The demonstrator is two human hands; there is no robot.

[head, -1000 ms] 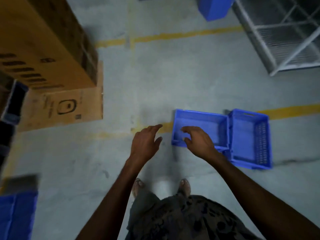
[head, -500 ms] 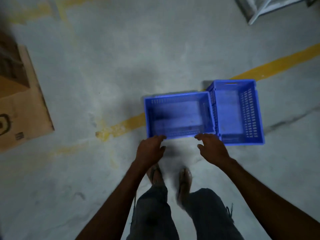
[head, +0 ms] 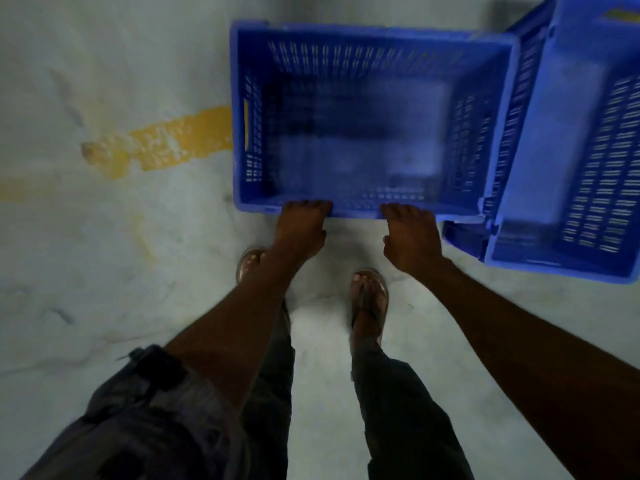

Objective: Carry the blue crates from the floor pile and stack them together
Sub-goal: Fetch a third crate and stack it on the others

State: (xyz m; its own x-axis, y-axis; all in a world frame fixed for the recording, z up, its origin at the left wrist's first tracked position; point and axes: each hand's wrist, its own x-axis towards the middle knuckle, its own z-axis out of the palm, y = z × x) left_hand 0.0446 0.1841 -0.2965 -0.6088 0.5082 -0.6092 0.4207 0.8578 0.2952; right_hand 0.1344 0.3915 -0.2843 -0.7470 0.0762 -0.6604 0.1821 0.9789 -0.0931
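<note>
Your left hand [head: 300,227] and right hand [head: 408,237] grip the near rim of an empty blue crate [head: 353,81] with slotted walls, touching a second crate [head: 561,140] on the right.

Both hands on near rim of blue crate, floor level.
Left hand [head: 302,227] and right hand [head: 412,237] curl over rim of open blue crate [head: 353,133]; second crate [head: 571,150] touching at 3 o'clock; yellow floor line [head: 156,143] at 9 o'clock.
</note>
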